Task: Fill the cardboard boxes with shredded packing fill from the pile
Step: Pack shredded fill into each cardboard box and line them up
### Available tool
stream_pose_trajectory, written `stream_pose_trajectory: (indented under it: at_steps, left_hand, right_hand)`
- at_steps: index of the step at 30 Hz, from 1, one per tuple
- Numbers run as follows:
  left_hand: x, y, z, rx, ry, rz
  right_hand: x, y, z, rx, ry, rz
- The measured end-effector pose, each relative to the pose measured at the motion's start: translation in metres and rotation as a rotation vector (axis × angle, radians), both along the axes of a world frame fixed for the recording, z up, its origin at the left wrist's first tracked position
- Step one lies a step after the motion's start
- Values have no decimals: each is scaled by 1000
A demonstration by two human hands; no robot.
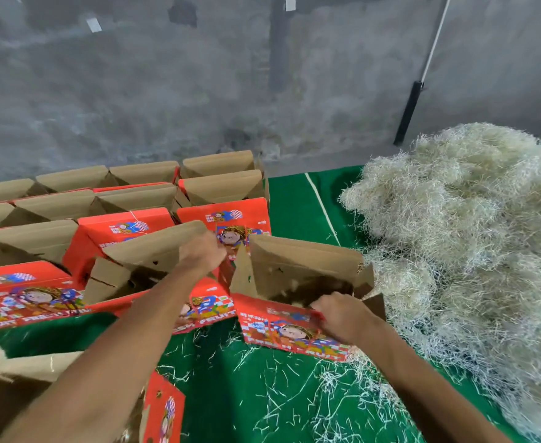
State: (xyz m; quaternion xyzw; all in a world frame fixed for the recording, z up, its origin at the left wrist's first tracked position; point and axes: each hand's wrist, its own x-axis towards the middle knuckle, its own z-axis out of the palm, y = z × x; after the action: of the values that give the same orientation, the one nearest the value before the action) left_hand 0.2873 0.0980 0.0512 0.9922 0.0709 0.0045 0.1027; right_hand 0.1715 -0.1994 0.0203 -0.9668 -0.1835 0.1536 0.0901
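Both hands are on boxes, well apart. My left hand (203,251) is curled over the top edge of the raised brown flap of the open box (128,276) in front of me. My right hand (339,318) pinches the near red wall of the right box (294,327), thumb side at the rim. That box is open, tilted a bit, its inside mostly dark; I can't tell how much fill is in it, only a few pale strands show on the inner wall.

The fill pile (473,225) sits on the right side of the table (294,199), big and loose, its edge touching the right box's far corner. Stray shreds (294,394) are scattered on the green cover between my arms.

Behind and to the left stand rows of more boxes (71,199), flaps up, packed side by side. One more open box (23,385) is at the near left edge, partly under my left arm. Grey wall (167,91) behind, black pole (408,113) leaning on it.
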Motion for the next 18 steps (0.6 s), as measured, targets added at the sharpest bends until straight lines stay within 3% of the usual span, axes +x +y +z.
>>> stream_pose_trajectory:
  at_steps: [5, 10, 14, 18]
  left_hand:
    - [28, 2, -9, 158, -78, 10]
    - [37, -23, -10, 86, -33, -16]
    - [15, -67, 2, -28, -221, -311]
    - [-11, -101, -4, -130, 88, -527]
  right_hand:
    - [-4, -4, -7, -34, -31, 44]
    - [-5, -3, -1, 17, -33, 26]
    - [-10, -3, 3, 86, -11, -24]
    - [-20, -6, 8, 72, -11, -9]
